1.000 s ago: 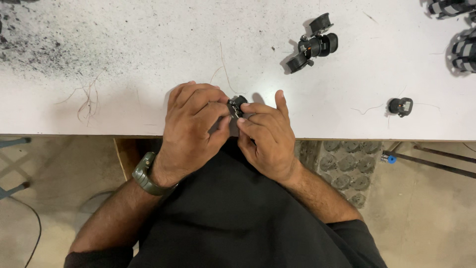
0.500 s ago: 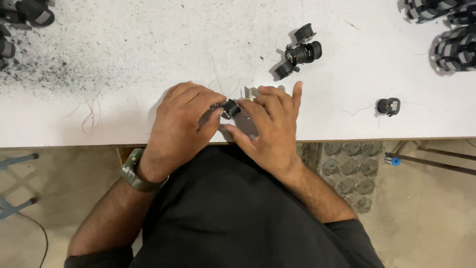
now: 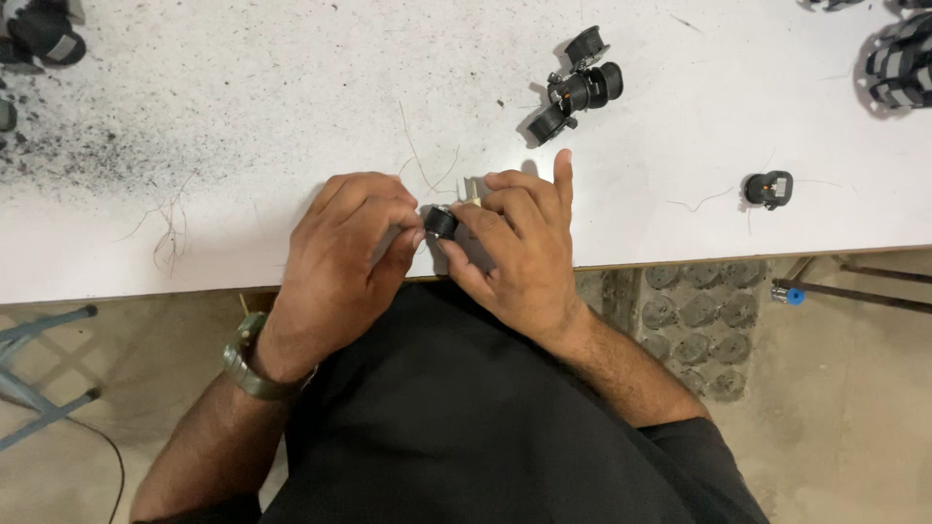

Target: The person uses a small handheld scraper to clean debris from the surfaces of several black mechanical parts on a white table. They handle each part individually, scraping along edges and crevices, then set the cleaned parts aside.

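Note:
Over the near edge of the white table [image 3: 291,116], both my hands meet around a small black round part [image 3: 441,222]. My left hand [image 3: 349,243], with a watch on its wrist, pinches the part from the left with curled fingers. My right hand [image 3: 515,247] grips it from the right; the index finger sticks up. A pale piece [image 3: 474,188] shows just above the right fingers, mostly hidden. What lies under the palms is hidden.
A cluster of small black parts [image 3: 578,82] lies beyond my hands. One single black part [image 3: 769,187] with thin wires sits to the right. More black pieces [image 3: 898,63] are at the far right and at the top left [image 3: 44,34]. Dark dust and wire strands [image 3: 170,223] mark the left side.
The view has shifted slightly. My hands stay together on the small black part; the right index finger has lifted and the fingers have regripped.

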Demonstrator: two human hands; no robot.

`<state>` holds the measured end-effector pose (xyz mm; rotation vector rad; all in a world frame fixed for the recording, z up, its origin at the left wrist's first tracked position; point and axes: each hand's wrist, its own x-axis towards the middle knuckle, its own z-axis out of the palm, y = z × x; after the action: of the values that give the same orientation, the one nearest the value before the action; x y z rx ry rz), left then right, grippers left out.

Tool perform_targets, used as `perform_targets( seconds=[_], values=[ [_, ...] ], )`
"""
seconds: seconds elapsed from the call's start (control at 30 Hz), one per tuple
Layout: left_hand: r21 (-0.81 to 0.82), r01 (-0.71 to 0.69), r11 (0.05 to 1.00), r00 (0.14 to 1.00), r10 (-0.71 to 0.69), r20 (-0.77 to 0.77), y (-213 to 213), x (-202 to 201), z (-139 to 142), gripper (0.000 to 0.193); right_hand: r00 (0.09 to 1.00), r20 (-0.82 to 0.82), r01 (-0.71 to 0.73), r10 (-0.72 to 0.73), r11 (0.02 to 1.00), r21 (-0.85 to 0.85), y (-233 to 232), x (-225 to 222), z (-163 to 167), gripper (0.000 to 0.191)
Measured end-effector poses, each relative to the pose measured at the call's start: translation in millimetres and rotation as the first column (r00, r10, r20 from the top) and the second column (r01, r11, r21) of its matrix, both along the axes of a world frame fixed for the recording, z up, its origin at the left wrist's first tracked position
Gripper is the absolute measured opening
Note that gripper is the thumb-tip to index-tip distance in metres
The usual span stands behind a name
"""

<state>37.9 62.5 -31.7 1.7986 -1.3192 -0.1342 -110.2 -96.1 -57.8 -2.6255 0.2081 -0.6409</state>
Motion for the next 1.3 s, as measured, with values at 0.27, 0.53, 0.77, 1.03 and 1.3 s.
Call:
perform_targets(
  seconds=[0.27,0.53,0.77,1.03,1.3],
  values=[
    [0.068,0.007,0.998,0.962,-0.025,0.272,0.8,-5.5,3.1,0.019,0.995,-0.075,-0.063,0.060,0.997,-0.043,4.9,3.3,17.7,0.035],
    [0.072,-0.032,0.997,0.953,0.008,0.302,14.8,-6.1,3.9,0.025,0.998,-0.067,-0.012,0.009,0.999,-0.050,-1.0,4.7,19.3,0.034],
    [-0.002,-0.067,0.998,0.956,0.065,0.287,11.2,-3.1,-9.3,0.028,0.998,-0.067,-0.008,0.006,0.999,-0.037,-0.8,5.9,18.6,0.034],
    [-0.056,-0.015,0.998,0.899,0.038,0.437,-0.3,-0.6,-18.8,0.015,0.998,-0.055,-0.017,0.016,1.000,-0.004,-1.7,7.0,19.3,0.033],
    [0.017,0.097,0.995,0.919,-0.097,0.382,0.0,5.7,-2.0,0.014,0.985,-0.108,-0.143,0.136,0.987,-0.067,-11.3,11.8,22.6,0.033]
  ],
)
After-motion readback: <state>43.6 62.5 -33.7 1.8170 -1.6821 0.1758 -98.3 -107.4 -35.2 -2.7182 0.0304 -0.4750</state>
